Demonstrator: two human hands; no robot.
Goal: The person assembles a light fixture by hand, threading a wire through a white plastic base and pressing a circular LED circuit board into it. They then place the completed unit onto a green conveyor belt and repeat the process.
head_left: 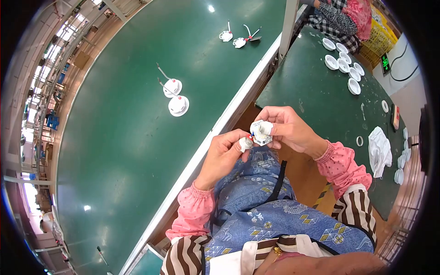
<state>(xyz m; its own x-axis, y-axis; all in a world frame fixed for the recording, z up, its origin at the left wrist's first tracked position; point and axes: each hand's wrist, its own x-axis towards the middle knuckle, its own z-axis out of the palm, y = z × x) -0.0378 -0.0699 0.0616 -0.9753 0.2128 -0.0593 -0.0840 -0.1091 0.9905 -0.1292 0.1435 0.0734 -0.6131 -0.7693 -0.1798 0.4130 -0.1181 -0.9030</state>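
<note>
In front of my lap, my right hand (293, 130) pinches a small white part with dark print on it (261, 133). My left hand (224, 154) is closed at the part's left side, its thumb and fingertips pressed on short red and blue wires (250, 136). Both thumbs have white wrapping at the tip. The fingers hide much of the part and the wire ends, so how the wires join it cannot be seen.
On the green belt lie round white pieces with wires (178, 106) and smaller wired parts (239, 42). The right table (311, 91) holds several white round caps (354, 86), a white cloth (379, 151), rings (360, 141) and a red-and-black object (395, 118). Another person's sleeve (339, 19) shows behind it.
</note>
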